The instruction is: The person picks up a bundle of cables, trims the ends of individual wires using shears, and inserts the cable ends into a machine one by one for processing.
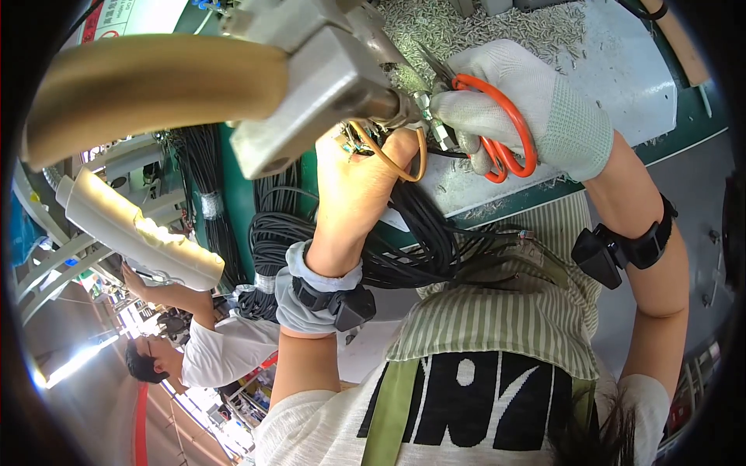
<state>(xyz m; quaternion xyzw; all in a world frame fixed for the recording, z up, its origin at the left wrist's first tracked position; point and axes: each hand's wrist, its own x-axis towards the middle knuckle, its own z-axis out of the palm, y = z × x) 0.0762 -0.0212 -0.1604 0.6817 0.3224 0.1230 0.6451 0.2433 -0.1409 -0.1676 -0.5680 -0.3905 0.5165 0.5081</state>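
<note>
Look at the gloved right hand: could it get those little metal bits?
Probably yes. The little metal bits lie right beside the right hand, and nothing seems to block the way between. The red-handled scissors in its grip might need putting down first.

Worn are a white glove (556,101), black strapped modules (356,309), a green-striped apron (482,322) and a seemingly grey shirt (311,423).

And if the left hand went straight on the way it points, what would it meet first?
Probably the grey metal machine head, which lies just beyond the left hand in the picture, though the depth between them is unclear.
</note>
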